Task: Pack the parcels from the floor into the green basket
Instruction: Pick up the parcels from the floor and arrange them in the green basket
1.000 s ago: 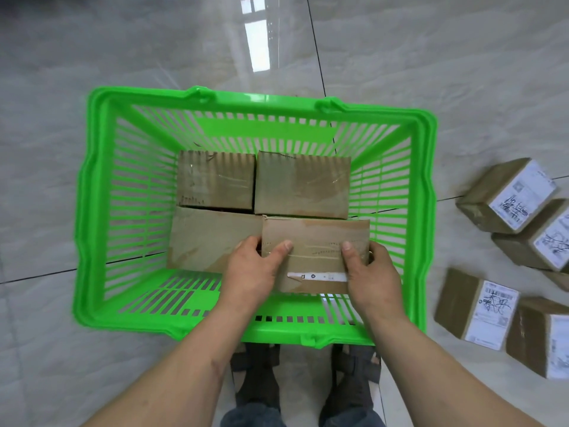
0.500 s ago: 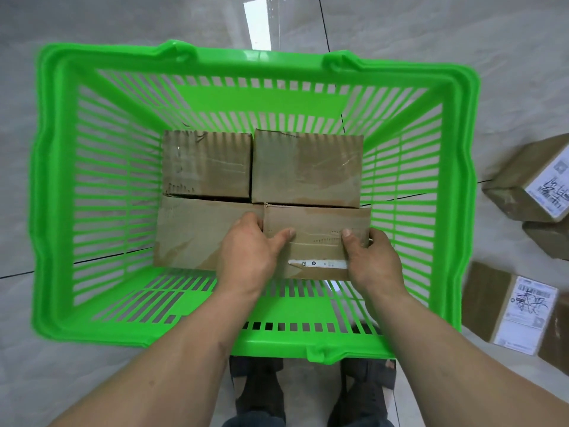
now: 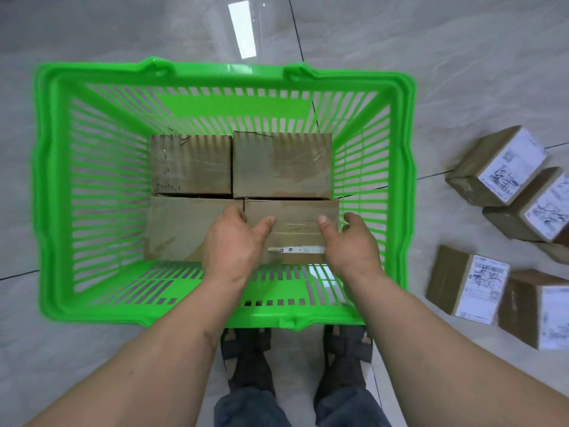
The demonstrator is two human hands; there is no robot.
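Nearest the camera, two feet in dark sandals (image 3: 249, 362) are seen on the tiled floor (image 3: 462, 57), just behind the near rim of the basket (image 3: 197, 315). Inside it, the near-right parcel (image 3: 295, 223) is flanked by both hands: the left hand (image 3: 231, 245) is laid at its left end with the thumb on top, and the right hand (image 3: 354, 241) is set at its right end, thumb likewise on top. The fingers beyond the box ends are hidden, so it cannot be told for sure whether the parcel is gripped or is being let go; a loose hold is judged more likely. The parcel is seated on the basket bottom, touching the near-left parcel (image 3: 178, 229) beside it. Behind these, two more boxes, the far-left parcel (image 3: 191, 164) and the far-right parcel (image 3: 281, 164), are packed against each other near the far wall. Outside, to the right and well apart from the basket, loose parcels (image 3: 468, 288) with white labels are left on the floor, so the task is judged unfinished. Risk is seen in the narrow gap by the right wall: fingers could be pinched there, or the box could be dragged askew if the hands are pulled out unevenly, and later stacking could be made unstable.
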